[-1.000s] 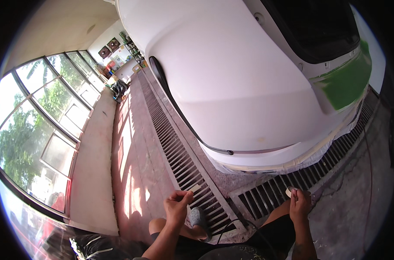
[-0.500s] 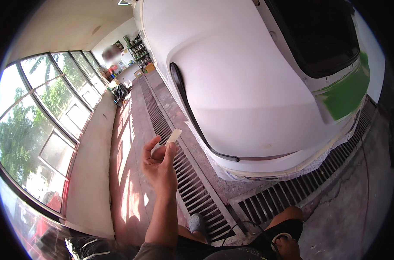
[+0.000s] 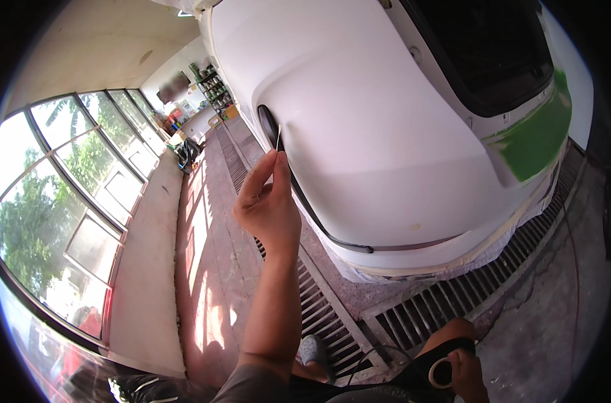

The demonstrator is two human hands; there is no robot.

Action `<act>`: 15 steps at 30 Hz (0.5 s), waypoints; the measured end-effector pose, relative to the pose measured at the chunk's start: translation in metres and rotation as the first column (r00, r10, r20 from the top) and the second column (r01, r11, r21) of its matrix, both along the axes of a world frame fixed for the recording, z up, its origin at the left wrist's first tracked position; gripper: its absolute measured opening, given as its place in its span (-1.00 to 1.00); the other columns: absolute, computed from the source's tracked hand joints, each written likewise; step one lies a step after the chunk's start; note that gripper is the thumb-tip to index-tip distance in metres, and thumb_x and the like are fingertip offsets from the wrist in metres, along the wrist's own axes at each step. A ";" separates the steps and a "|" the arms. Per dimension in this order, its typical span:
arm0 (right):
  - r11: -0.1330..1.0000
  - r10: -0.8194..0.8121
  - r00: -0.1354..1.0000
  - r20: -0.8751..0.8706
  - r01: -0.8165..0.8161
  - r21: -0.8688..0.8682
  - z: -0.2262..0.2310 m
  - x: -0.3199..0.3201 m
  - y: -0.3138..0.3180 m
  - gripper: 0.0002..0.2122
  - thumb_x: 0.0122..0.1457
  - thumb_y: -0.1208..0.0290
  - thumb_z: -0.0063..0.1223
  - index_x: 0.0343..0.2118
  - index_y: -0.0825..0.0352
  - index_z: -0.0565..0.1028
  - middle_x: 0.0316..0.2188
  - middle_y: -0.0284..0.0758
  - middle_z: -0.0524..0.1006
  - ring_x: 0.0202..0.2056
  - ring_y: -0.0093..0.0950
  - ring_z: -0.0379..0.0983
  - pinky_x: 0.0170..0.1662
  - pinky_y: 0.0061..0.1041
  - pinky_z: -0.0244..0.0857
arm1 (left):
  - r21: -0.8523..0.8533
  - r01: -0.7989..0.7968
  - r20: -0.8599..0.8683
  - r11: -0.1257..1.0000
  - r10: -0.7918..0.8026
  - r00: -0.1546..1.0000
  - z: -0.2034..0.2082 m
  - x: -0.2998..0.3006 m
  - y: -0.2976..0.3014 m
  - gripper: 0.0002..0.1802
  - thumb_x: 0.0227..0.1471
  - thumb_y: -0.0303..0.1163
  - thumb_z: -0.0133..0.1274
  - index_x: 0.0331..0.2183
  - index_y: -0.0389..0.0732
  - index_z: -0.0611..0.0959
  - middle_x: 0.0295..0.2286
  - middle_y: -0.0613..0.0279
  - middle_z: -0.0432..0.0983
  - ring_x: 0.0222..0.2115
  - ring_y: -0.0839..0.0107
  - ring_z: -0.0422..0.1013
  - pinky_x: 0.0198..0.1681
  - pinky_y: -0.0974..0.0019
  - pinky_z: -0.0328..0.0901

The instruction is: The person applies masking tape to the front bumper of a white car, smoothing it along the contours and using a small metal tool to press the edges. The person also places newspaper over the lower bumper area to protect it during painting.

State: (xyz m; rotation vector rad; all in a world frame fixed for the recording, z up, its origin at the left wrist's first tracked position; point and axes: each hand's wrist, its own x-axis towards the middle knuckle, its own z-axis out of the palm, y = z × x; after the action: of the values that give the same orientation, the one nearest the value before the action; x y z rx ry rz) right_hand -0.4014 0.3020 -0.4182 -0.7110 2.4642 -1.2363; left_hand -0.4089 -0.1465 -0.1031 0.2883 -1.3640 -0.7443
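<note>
My left hand [image 3: 270,195] reaches forward, thumb and fingers pinching a short strip of pale masking tape [image 3: 279,137], seen nearly edge-on. The strip is close to the upper end of a black curved trim [image 3: 268,124] on the white car body [image 3: 359,127]; whether it touches cannot be told. Low at the right, my right hand [image 3: 468,376] grips a roll of masking tape [image 3: 442,373] by its ring, beside my leg. Masking sheet and tape [image 3: 413,274] run along the car's lower edge.
Floor grates [image 3: 413,322] run beside and in front of the car. A low wall with windows [image 3: 84,168] stands at the left. Shelves with cans [image 3: 215,91] and a black bag [image 3: 186,153] are at the back. A thin hose [image 3: 572,289] lies at right. A green patch [image 3: 537,138] covers the car's corner.
My left hand has moved up and forward with the tape strip, from over the floor to the black trim. The right hand and tape roll have shifted slightly right.
</note>
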 end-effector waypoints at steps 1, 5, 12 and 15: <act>1.000 -0.004 1.000 -0.016 0.004 -0.027 0.017 -0.011 0.000 -0.62 0.50 0.20 -0.02 -0.31 0.45 0.61 -0.43 0.01 0.66 -0.35 0.02 0.65 -0.23 -0.10 0.47 | 0.000 -0.031 0.007 1.000 0.031 0.999 -0.003 -0.002 -0.003 -0.79 0.18 -0.50 0.42 -0.15 -0.38 0.83 -0.25 0.11 0.78 -0.25 0.54 0.65 -0.14 0.49 0.50; 0.959 -0.110 0.993 0.032 0.115 -0.260 0.061 -0.050 -0.005 -0.62 0.57 0.25 -0.15 -0.23 0.47 0.60 -0.53 -0.20 0.57 -0.50 -0.40 0.54 -0.37 -0.39 0.38 | -0.154 -0.195 0.098 0.969 0.211 0.972 -0.006 -0.012 0.002 -0.85 0.17 -0.48 0.43 -0.20 -0.25 0.88 -0.16 0.18 0.77 -0.27 0.56 0.65 -0.26 0.53 0.50; 0.832 -0.108 0.902 -0.419 -0.148 -0.534 0.262 -0.111 -0.062 -0.66 0.59 0.28 -0.15 -0.18 0.43 0.59 -0.57 -0.47 0.32 -0.52 -0.68 0.16 -0.43 -0.56 0.04 | -0.058 -0.126 0.082 0.990 0.130 0.988 -0.008 -0.012 0.001 -0.85 0.16 -0.41 0.46 -0.19 -0.15 0.91 -0.29 0.40 0.53 -0.35 0.66 0.41 -0.33 0.53 0.32; 0.798 -0.075 0.811 -0.580 -0.299 -0.523 0.330 -0.105 -0.101 -0.67 0.59 0.30 -0.14 -0.17 0.44 0.59 -0.50 -0.44 0.41 -0.50 -0.66 0.19 -0.41 -0.56 0.08 | -0.036 -0.142 0.125 0.989 0.145 0.982 -0.013 -0.018 -0.003 -0.83 0.17 -0.38 0.46 -0.17 -0.14 0.91 -0.36 0.47 0.40 -0.38 0.66 0.29 -0.31 0.53 0.24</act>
State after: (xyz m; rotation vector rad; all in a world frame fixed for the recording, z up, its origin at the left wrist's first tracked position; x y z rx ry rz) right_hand -0.5059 0.2007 -0.0887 -1.5985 2.3604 -2.0214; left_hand -0.4271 -0.1494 -0.1164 0.4143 -1.4557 -0.5950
